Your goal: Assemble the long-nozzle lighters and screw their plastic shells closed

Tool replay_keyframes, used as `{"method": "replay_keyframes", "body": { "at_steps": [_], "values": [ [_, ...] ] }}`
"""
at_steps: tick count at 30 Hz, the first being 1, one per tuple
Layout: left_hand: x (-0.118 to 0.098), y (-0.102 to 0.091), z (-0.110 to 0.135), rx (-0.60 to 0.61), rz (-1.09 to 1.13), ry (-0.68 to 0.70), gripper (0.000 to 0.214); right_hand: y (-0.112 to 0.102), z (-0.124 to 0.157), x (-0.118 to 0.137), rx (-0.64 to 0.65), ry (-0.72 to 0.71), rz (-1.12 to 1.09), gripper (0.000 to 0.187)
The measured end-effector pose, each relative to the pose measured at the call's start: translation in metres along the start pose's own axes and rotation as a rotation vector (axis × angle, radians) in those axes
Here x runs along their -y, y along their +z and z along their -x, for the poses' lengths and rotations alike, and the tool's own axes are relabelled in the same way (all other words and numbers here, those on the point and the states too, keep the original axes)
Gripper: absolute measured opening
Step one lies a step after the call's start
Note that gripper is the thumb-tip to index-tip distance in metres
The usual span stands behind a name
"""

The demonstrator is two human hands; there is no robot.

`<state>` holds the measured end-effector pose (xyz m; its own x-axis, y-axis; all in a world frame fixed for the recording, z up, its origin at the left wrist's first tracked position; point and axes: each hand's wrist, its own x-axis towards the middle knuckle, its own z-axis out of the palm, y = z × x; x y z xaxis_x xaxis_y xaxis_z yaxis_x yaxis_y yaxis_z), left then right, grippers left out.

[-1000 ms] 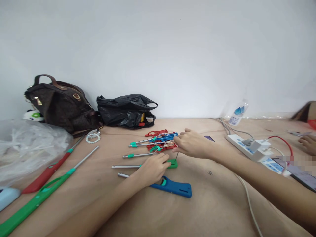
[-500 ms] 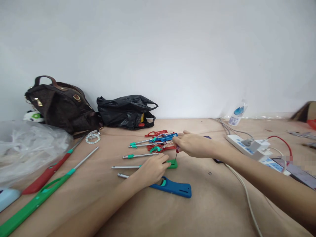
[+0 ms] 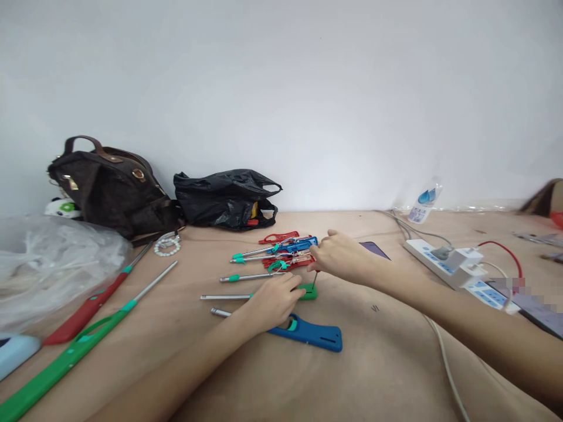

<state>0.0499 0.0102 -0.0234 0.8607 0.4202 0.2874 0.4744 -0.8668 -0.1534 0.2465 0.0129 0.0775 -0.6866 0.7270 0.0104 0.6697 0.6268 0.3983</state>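
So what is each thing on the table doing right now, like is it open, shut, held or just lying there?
Left hand: pressing down on the green plastic lighter.
Green plastic lighter: flat, pinned under the hand.
Right hand: gripping the small red-handled screwdriver.
Small red-handled screwdriver: upright, tip on the lighter.
Blue plastic lighter: lying flat, untouched.
Black plastic bag: mouth open.
Brown leather handbag: slumped by the wall.
White power strip: plug in it.

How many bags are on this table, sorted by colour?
Brown handbag: 1
Black plastic bag: 1
Clear plastic bag: 1
Total: 3
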Motion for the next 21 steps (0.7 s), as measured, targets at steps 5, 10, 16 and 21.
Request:
{"method": "replay_keyframes", "body": {
  "at_steps": [5, 10, 16, 21],
  "values": [
    [0.000, 0.000, 0.001, -0.017, 0.019, -0.009, 0.027, -0.002, 0.005, -0.002, -0.046, -0.112, -0.126, 0.008],
    [0.002, 0.001, 0.001, -0.047, 0.059, -0.019, 0.029, 0.003, 0.002, 0.005, -0.073, -0.042, -0.035, 0.013],
    [0.003, 0.002, 0.001, -0.039, 0.075, -0.034, 0.029, 0.006, 0.004, 0.006, -0.061, -0.031, -0.088, 0.007],
    [0.005, 0.002, 0.003, -0.019, 0.115, -0.050, 0.026, -0.001, 0.009, 0.001, -0.033, -0.080, -0.250, 0.002]
  ]
}}
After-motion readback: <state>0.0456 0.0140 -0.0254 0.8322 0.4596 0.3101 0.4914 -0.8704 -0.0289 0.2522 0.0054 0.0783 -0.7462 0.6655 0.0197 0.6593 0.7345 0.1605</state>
